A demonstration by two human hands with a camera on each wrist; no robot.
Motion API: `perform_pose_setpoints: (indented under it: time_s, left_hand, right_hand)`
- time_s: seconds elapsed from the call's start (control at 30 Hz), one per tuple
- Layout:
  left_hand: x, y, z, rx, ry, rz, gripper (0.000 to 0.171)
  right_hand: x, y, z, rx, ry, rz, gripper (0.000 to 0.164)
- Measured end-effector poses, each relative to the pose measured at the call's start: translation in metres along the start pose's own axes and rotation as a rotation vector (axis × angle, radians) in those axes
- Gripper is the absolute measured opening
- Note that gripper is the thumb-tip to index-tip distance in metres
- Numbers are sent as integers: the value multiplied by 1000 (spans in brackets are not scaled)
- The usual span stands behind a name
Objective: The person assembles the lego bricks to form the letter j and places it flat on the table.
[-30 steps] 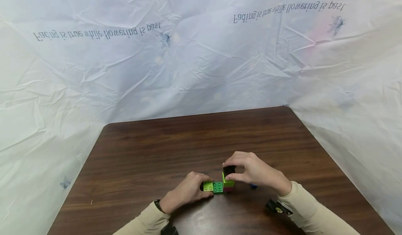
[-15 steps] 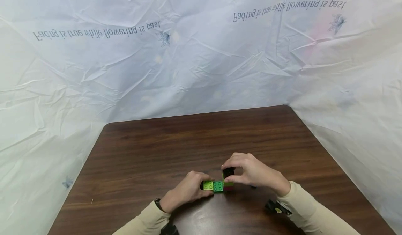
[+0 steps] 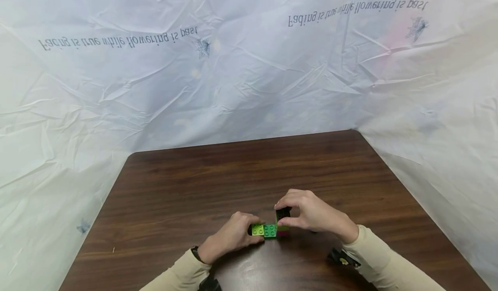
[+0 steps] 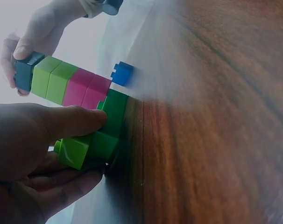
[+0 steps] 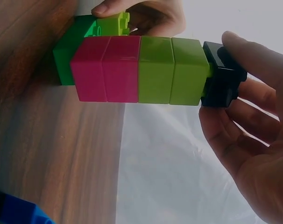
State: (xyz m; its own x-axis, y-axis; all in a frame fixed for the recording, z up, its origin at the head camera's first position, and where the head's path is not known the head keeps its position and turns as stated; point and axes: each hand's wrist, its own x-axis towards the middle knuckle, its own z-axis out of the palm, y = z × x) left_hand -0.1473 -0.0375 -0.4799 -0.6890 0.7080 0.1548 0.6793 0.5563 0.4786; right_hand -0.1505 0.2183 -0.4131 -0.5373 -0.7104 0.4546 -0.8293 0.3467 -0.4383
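A tower of toy building bricks stands on a green base brick (image 5: 69, 53). Magenta bricks (image 5: 105, 70) form its lower part, with lime bricks (image 5: 173, 72) above. My right hand (image 3: 313, 211) pinches a dark, nearly black brick (image 5: 223, 74) at the tower's top. In the right wrist view, a narrow gap shows lime studs between it and the lime brick below. My left hand (image 3: 235, 232) grips the other end of the base, thumb and fingers around a lower lime brick (image 4: 76, 151) on the green. Part of that end is hidden behind the fingers.
A single blue brick (image 4: 123, 73) lies on the brown wooden table (image 3: 218, 183) beside the tower, mostly hidden by my right hand in the head view. A white printed sheet (image 3: 249, 75) hangs around the table's back and sides.
My right hand has come down slightly with the dark brick, which now covers the tower's lime top in the head view. My left hand has stayed in place.
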Motion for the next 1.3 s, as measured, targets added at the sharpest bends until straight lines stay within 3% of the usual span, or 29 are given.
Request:
perform_pose_setpoints:
  time_s: [0.37, 1.03, 1.3]
  left_hand:
    - [0, 4, 1, 13, 4, 7, 33]
    - [1, 4, -1, 28, 26, 20, 32]
    - [1, 3, -2, 24, 9, 16, 34]
  right_hand:
    - [-5, -2, 3, 44, 66, 0, 24]
    - [-6, 1, 7, 115, 88, 30, 23]
    - [-8, 0, 7, -1, 95, -20, 30]
